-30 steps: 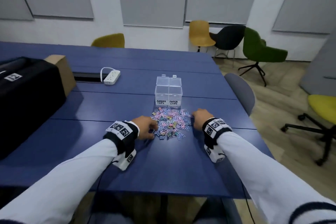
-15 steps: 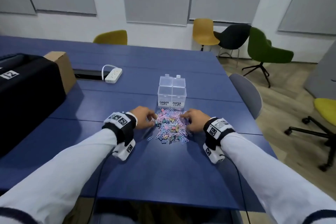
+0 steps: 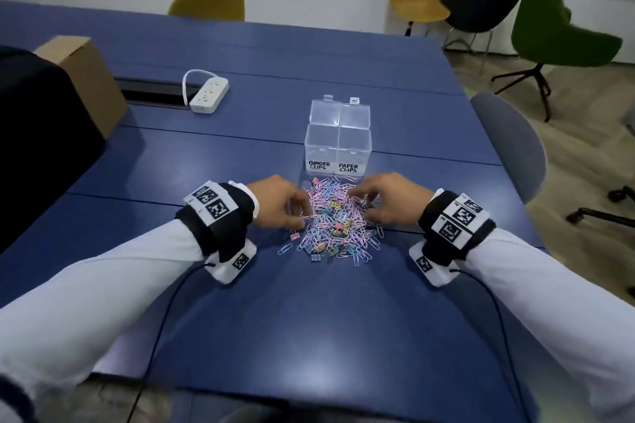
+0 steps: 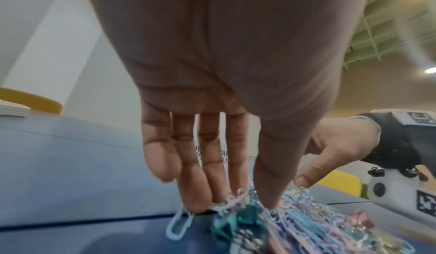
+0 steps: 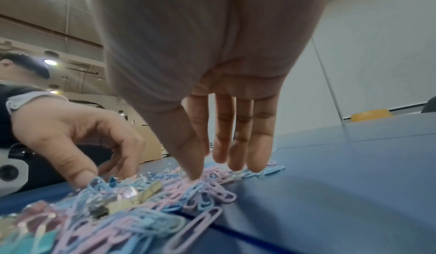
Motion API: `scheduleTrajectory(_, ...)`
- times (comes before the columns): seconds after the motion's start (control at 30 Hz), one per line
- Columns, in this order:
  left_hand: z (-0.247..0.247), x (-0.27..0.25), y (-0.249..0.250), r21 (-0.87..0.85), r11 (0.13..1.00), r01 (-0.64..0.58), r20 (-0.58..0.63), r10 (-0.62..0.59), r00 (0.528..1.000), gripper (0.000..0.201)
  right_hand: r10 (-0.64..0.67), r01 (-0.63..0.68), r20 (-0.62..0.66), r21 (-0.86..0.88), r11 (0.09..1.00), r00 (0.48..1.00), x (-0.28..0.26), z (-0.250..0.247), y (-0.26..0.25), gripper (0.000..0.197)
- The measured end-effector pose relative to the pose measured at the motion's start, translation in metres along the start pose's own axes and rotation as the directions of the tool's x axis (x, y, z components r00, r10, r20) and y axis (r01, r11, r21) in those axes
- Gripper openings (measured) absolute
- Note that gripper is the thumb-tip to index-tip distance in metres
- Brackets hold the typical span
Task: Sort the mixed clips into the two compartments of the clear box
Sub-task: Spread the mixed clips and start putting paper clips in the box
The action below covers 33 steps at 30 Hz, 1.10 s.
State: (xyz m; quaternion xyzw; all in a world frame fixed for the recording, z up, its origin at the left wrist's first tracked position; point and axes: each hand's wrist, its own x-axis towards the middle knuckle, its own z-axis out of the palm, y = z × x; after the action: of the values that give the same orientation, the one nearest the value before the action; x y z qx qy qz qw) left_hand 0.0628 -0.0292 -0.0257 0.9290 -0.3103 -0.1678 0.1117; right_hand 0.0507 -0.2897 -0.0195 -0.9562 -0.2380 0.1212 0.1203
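A heap of pastel paper clips and small binder clips lies on the blue table, just in front of the clear two-compartment box. Its lids stand open; the left half is labelled BINDER CLIPS, the right half PAPER CLIPS. My left hand touches the heap's left edge, and my right hand touches its upper right. In the left wrist view the left hand reaches down with straight fingers into the clips. In the right wrist view the right hand rests its fingertips on the clips. I see no clip lifted.
A white power strip lies at the back left beside a cable slot. A cardboard box and a black case stand at the left. A grey chair is at the table's right edge.
Both hands have moved inward onto the heap, the right hand sliding left from its right side. The clips look pushed closer together.
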Motion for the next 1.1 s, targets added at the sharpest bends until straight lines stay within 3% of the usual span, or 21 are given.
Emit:
scheduleTrajectory(0.13,-0.010,0.014,-0.001,-0.015,1.000,-0.010,-0.077,0.009,0.997,0.028,-0.033,0.036,0.071,-0.030,0.999,0.997,0.005,-0.002,0.003,0.051)
scheduleTrajectory(0.27,-0.022,0.038,0.002,0.024,1.000,-0.011,-0.092,0.013,0.996,0.032,-0.066,0.071,0.056,-0.088,0.994,0.996,0.012,-0.001,0.001,0.043)
scheduleTrajectory(0.43,-0.023,0.055,0.007,0.218,0.972,-0.089,0.048,0.080,0.996,0.046,-0.077,0.079,0.024,-0.069,0.994,0.997,0.017,-0.001,0.002,0.035)
scheduleTrajectory(0.6,-0.021,0.057,-0.002,0.229,0.961,-0.154,0.047,0.147,0.988,0.027,-0.069,0.069,0.004,-0.133,0.989,0.998,0.020,-0.005,0.006,0.049)
scheduleTrajectory(0.67,-0.021,0.059,-0.006,0.213,0.960,-0.183,0.036,0.180,0.983,0.019,-0.083,0.088,0.043,-0.129,0.988,0.996,0.024,-0.006,0.006,0.052)
scheduleTrajectory(0.8,-0.020,0.063,-0.012,0.180,0.963,-0.200,0.029,0.198,0.980,0.013,-0.103,0.109,0.062,-0.101,0.989,0.993,0.033,-0.002,0.000,0.034)
scheduleTrajectory(1.1,-0.040,0.055,-0.012,0.009,0.977,-0.212,-0.018,0.212,0.977,0.014,-0.048,0.047,0.029,0.038,0.998,0.998,0.031,0.001,-0.004,0.018)
